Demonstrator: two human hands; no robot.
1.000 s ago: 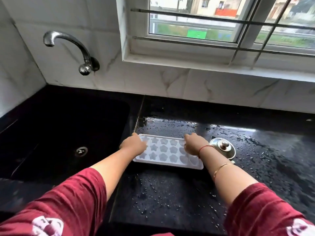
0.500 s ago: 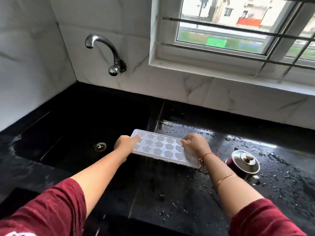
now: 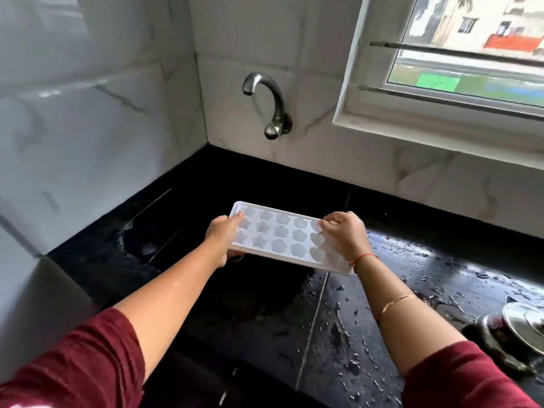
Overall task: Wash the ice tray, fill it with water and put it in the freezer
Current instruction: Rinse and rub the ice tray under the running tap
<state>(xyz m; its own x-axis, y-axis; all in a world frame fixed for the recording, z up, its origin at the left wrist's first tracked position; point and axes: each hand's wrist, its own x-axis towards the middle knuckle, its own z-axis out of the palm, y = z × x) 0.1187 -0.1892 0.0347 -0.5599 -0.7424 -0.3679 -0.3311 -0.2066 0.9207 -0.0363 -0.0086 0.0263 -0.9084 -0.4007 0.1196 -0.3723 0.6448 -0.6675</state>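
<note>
left hand (image 3: 221,234) – grips ice tray (image 3: 287,237) end; right hand (image 3: 344,232) – pinches other end

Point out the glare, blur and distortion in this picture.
Head view: daylight from the window glints off the wet counter; the sink is near-featureless black; the wide lens bows the wall tiles; the steel lid at the right edge is smeared; the ice tray is sharp.
</note>
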